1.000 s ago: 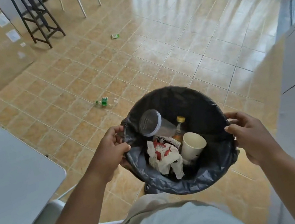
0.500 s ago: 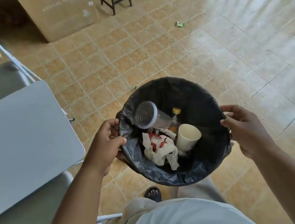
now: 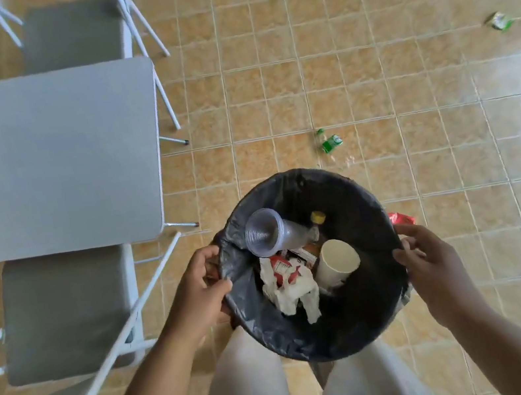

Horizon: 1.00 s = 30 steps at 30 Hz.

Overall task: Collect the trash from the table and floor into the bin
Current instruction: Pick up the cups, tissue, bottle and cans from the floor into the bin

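Observation:
I hold a round bin [image 3: 350, 202] lined with a black bag in front of my legs. My left hand [image 3: 199, 291] grips its left rim. My right hand [image 3: 430, 258] clasps the right rim, fingers curled over the bag. Inside lie a clear plastic cup [image 3: 269, 235], a paper cup [image 3: 336, 262], crumpled white and red paper [image 3: 289, 282] and a small bottle with a yellow cap [image 3: 317, 222]. On the floor a green bottle [image 3: 329, 141] lies just beyond the bin. A red wrapper [image 3: 402, 217] shows by the bin's right rim. A green wrapper [image 3: 499, 22] lies far right.
A grey square table [image 3: 61, 162] stands to the left. Grey folding chairs with white frames sit behind it [image 3: 73, 31] and in front of it [image 3: 63, 312]. The tan tiled floor [image 3: 452, 146] stretches to the right. A cardboard box edge shows at the top.
The view has swung down and left, so the table now sits left of the bin. The green bottle and a red wrapper have come into sight. Both hands stay on the rim.

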Available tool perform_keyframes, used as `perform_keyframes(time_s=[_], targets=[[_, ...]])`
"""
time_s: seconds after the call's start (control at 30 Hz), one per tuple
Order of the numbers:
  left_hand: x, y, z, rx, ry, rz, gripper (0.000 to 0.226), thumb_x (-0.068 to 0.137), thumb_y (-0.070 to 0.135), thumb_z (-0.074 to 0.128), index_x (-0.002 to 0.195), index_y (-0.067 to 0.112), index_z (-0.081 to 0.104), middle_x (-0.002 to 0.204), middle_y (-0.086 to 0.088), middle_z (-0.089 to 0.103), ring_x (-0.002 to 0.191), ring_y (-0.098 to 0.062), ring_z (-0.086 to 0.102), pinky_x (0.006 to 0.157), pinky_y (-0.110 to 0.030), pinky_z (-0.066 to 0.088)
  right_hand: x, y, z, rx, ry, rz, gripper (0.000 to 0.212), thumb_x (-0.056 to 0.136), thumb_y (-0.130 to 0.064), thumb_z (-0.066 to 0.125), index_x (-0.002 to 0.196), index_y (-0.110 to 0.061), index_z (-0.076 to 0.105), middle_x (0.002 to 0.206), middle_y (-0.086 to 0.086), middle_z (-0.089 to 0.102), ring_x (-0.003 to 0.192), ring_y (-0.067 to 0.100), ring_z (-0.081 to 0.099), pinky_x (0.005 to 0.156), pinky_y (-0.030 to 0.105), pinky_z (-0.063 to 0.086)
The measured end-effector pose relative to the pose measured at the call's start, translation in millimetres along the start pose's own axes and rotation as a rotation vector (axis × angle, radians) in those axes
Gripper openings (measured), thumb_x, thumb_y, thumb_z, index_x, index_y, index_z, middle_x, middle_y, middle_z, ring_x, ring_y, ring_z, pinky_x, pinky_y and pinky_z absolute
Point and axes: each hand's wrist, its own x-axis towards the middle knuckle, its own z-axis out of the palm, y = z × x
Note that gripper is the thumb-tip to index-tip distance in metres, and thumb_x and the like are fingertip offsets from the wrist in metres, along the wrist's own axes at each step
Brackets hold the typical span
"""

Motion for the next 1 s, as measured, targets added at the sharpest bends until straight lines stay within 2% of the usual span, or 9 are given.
perform_keyframes(time_s=[0.07, 0.2, 0.3, 0.4, 0.57, 0.67, 0.77, 0.9, 1.0], targets=[[37, -18, 18, 0.010, 0.019, -0.028, 0.056, 0.068, 0.019, 0.062, 0.099, 0.065, 0.054, 0.097, 0.003, 0.067, 0.097, -0.026, 0.067, 0.078, -0.041, 0.057, 45, 16, 9, -0.045, 0.003, 0.014, 0.051, 0.095, 0.002, 0.057, 0.105, -0.047, 0.070, 0.089, -0.001, 0.073, 0.085, 0.012, 0.072, 0.061, 0.026, 0.058], [136, -61, 49, 0.030, 0.037, -0.059, 0.054, 0.071, 0.015, 0.061, 0.100, 0.060, 0.054, 0.100, -0.004, 0.064, 0.097, -0.035, 0.065, 0.077, -0.064, 0.056, 148, 60, 44, -0.123, 0.025, -0.002, 0.050, 0.091, -0.002, 0.060, 0.098, -0.051, 0.069, 0.079, -0.011, 0.070, 0.074, 0.004, 0.070, 0.061, 0.027, 0.056], [223, -97, 68, 0.059, 0.067, -0.035, 0.050, 0.067, 0.016, 0.060, 0.105, 0.048, 0.051, 0.097, -0.008, 0.060, 0.099, -0.040, 0.062, 0.080, -0.069, 0.052, 231, 101, 78, -0.165, 0.039, -0.065, 0.048, 0.085, -0.008, 0.061, 0.097, -0.054, 0.068, 0.074, -0.019, 0.067, 0.068, 0.000, 0.067, 0.059, 0.028, 0.055], [307, -133, 85, 0.073, 0.126, 0.019, 0.050, 0.063, 0.017, 0.059, 0.103, 0.044, 0.052, 0.090, -0.001, 0.056, 0.088, -0.027, 0.060, 0.084, -0.065, 0.053, 311, 141, 113, -0.181, 0.071, -0.112, 0.047, 0.079, -0.013, 0.060, 0.094, -0.056, 0.069, 0.078, -0.017, 0.064, 0.070, 0.003, 0.065, 0.062, 0.026, 0.054], [426, -167, 104, 0.053, 0.155, 0.151, 0.055, 0.064, 0.013, 0.058, 0.115, 0.033, 0.049, 0.098, -0.008, 0.054, 0.089, -0.023, 0.056, 0.085, -0.068, 0.052, 435, 181, 161, -0.168, 0.108, -0.230, 0.047, 0.084, -0.002, 0.059, 0.118, -0.033, 0.071, 0.072, -0.010, 0.055, 0.070, 0.014, 0.058, 0.065, 0.031, 0.052], [486, -175, 111, 0.046, 0.175, 0.229, 0.049, 0.069, 0.005, 0.058, 0.110, 0.031, 0.050, 0.099, -0.008, 0.060, 0.092, -0.022, 0.061, 0.083, -0.059, 0.057, 497, 192, 182, -0.173, 0.048, -0.280, 0.047, 0.089, 0.004, 0.057, 0.127, -0.022, 0.068, 0.081, 0.000, 0.061, 0.073, 0.019, 0.063, 0.070, 0.036, 0.058], [533, -181, 107, 0.028, 0.223, 0.295, 0.047, 0.069, 0.005, 0.058, 0.108, 0.031, 0.053, 0.098, -0.003, 0.061, 0.097, -0.022, 0.064, 0.064, -0.037, 0.057, 531, 194, 197, -0.150, 0.037, -0.344, 0.046, 0.088, 0.006, 0.058, 0.127, -0.016, 0.068, 0.092, 0.008, 0.062, 0.087, 0.032, 0.068, 0.081, 0.048, 0.061], [570, -195, 93, 0.022, 0.232, 0.318, 0.049, 0.084, -0.005, 0.057, 0.123, 0.024, 0.054, 0.100, -0.004, 0.053, 0.099, -0.025, 0.062, 0.065, -0.036, 0.056, 551, 196, 208, -0.161, -0.032, -0.459, 0.036, 0.089, 0.008, 0.058, 0.113, -0.016, 0.070, 0.089, 0.016, 0.056, 0.077, 0.030, 0.059, 0.069, 0.042, 0.054], [576, -198, 88, 0.009, 0.233, 0.327, 0.054, 0.087, -0.007, 0.055, 0.135, 0.016, 0.052, 0.092, 0.000, 0.053, 0.088, -0.019, 0.062, 0.054, -0.030, 0.055, 556, 193, 214, -0.158, -0.036, -0.492, 0.034, 0.089, 0.008, 0.059, 0.108, -0.018, 0.072, 0.083, 0.015, 0.054, 0.075, 0.029, 0.056, 0.070, 0.043, 0.053]])
